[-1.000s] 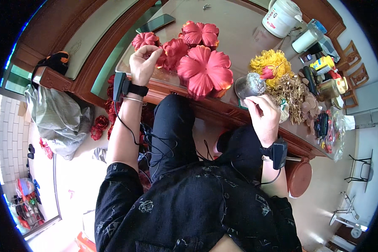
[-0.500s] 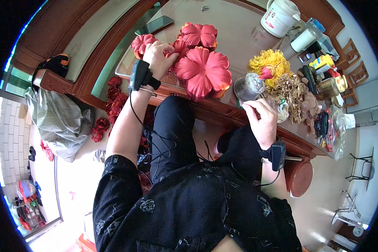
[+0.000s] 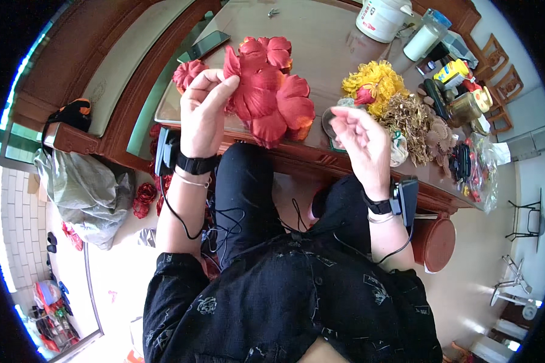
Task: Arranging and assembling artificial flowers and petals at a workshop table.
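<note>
My left hand point(image 3: 209, 103) is closed, pinching the edge of a red fabric petal layer point(image 3: 254, 88) between thumb and fingers. The layer is lifted and tilted, partly covering the stacks of red fabric petals point(image 3: 293, 106) on the table behind it. A smaller red petal stack point(image 3: 189, 74) lies just left of that hand. My right hand point(image 3: 363, 136) hovers with loosely bent fingers apart, and nothing shows in it. Close beside its fingertips is a clear cup point(image 3: 329, 124), partly hidden by the hand. A red bud point(image 3: 364, 95) rests against a bunch of yellow fabric flowers point(image 3: 381, 81).
Dried golden strands point(image 3: 399, 115) and brown discs point(image 3: 440, 136) lie right of the cup. Farther back stand a white kettle point(image 3: 381, 19), jars point(image 3: 468, 106) and a phone point(image 3: 209, 45). A grey sack point(image 3: 85, 193) and red flowers point(image 3: 144, 196) are on the floor at left.
My left hand has lifted a red petal layer off the table and moved it toward the middle. My right hand has come up from beside the cup, its fingers loosened.
</note>
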Action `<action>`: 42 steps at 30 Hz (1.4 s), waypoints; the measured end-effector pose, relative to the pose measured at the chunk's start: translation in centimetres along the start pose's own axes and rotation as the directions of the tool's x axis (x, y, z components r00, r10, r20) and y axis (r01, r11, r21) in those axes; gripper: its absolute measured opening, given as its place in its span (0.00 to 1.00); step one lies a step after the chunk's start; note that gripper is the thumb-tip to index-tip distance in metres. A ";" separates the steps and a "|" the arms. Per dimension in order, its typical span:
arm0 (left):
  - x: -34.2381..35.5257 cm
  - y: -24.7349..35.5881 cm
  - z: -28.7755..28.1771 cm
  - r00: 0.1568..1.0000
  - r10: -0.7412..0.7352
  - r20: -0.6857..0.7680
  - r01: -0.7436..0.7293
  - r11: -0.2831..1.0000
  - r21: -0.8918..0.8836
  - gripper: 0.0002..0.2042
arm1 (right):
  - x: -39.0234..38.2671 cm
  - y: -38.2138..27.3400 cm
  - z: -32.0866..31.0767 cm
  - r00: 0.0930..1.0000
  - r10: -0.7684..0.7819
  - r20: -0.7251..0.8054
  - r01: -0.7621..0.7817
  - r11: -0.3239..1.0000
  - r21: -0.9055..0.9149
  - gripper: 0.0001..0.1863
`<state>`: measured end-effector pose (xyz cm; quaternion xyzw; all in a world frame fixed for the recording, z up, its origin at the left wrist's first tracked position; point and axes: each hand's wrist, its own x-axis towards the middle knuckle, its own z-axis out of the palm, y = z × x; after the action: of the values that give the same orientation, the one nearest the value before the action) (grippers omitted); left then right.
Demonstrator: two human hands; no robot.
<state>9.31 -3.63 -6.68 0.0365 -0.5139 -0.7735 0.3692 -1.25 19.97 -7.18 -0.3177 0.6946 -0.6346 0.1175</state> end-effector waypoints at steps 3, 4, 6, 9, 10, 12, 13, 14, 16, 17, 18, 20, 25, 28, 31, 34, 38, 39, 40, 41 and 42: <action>-2.0 -0.8 2.8 0.995 -0.062 0.078 0.066 0.997 -0.038 0.04 | 1.4 -2.3 0.6 0.992 0.035 0.124 -0.061 0.974 0.216 0.24; -2.5 -1.2 3.7 0.992 -0.079 0.094 0.084 0.995 -0.057 0.04 | 1.7 -2.6 0.6 0.984 0.083 0.159 -0.124 0.956 0.267 0.23; -3.2 -2.1 5.0 0.985 -0.116 0.128 0.125 0.990 -0.064 0.04 | 1.9 -1.9 0.5 0.970 0.126 0.207 -0.192 0.920 0.342 0.19; -3.5 -3.1 5.9 0.946 -0.204 0.251 0.258 0.943 -0.209 0.11 | 1.8 -1.8 -1.0 0.961 0.058 0.270 -0.161 0.913 0.376 0.13; -3.8 -2.5 6.9 0.923 -0.254 0.290 0.329 0.910 -0.252 0.16 | 1.6 -1.8 -1.3 0.966 0.050 0.255 -0.150 0.908 0.390 0.12; -3.6 -3.0 6.9 0.845 -0.351 0.402 0.498 0.792 -0.354 0.17 | 1.3 -1.8 -1.8 0.974 0.032 0.226 -0.126 0.899 0.419 0.10; -3.5 -3.4 6.8 0.836 -0.372 0.403 0.509 0.798 -0.321 0.17 | 1.4 -1.3 -2.4 0.969 0.043 0.243 -0.139 0.908 0.396 0.10; -3.4 -3.8 6.6 0.827 -0.391 0.403 0.520 0.804 -0.287 0.16 | 1.3 -1.4 -2.6 0.972 0.063 0.228 -0.151 0.906 0.395 0.11; -3.5 -4.4 6.4 0.824 -0.399 0.403 0.509 0.834 -0.214 0.14 | 0.9 -1.6 -2.9 0.975 0.105 0.195 -0.176 0.902 0.394 0.11; -3.6 -4.6 6.3 0.830 -0.385 0.404 0.484 0.858 -0.175 0.13 | 0.9 -1.2 -3.2 0.985 0.050 0.167 -0.102 0.942 0.320 0.11; -3.6 -4.6 6.5 0.835 -0.370 0.407 0.457 0.879 -0.137 0.11 | 0.8 -1.2 -3.4 0.986 0.049 0.159 -0.097 0.946 0.310 0.12; -3.7 -4.2 7.4 0.847 -0.379 0.374 0.435 0.897 -0.076 0.09 | 0.5 -1.3 -3.7 0.989 0.047 0.143 -0.087 0.953 0.291 0.12; -2.4 -4.3 8.3 0.822 -0.399 0.406 0.424 0.905 0.031 0.09 | 1.0 -1.5 -4.7 0.997 0.053 0.061 -0.064 0.980 0.189 0.11; -0.7 -4.2 10.2 0.830 -0.329 0.451 0.342 0.938 0.054 0.10 | 2.2 -2.0 -5.5 0.999 -0.031 -0.033 0.035 0.990 0.138 0.09; 1.7 -5.0 11.7 0.808 -0.344 0.477 0.357 0.932 0.068 0.10 | 3.7 -2.5 -6.6 0.993 -0.061 -0.101 0.072 0.992 0.105 0.11; 3.4 -5.8 12.9 0.816 -0.367 0.447 0.361 0.927 0.101 0.09 | 5.8 -1.4 -7.9 0.989 -0.083 -0.124 0.092 0.993 0.073 0.12; 5.0 -7.1 13.2 0.816 -0.401 0.416 0.390 0.914 0.116 0.08 | 7.4 -0.4 -8.6 0.990 -0.078 -0.119 0.088 0.993 0.081 0.12; 5.1 -7.2 13.3 0.813 -0.413 0.410 0.401 0.908 0.120 0.08 | 7.6 -0.2 -8.8 0.989 -0.079 -0.127 0.089 0.994 0.071 0.12; 5.3 -7.3 13.4 0.810 -0.425 0.405 0.412 0.903 0.123 0.08 | 7.8 0.0 -8.9 0.988 -0.080 -0.135 0.089 0.994 0.062 0.12; 5.4 -7.4 13.5 0.810 -0.426 0.403 0.413 0.902 0.123 0.08 | 7.9 0.1 -8.9 0.989 -0.080 -0.127 0.093 0.991 0.097 0.13; 5.3 -7.5 13.4 0.812 -0.429 0.395 0.415 0.901 0.124 0.08 | 7.9 0.1 -8.8 0.992 -0.056 -0.116 0.068 0.992 0.103 0.12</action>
<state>-4.40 4.94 -4.82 -0.0088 -0.5715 -0.8175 0.0708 -12.38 22.45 -3.90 -0.2963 0.6551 -0.6910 0.0751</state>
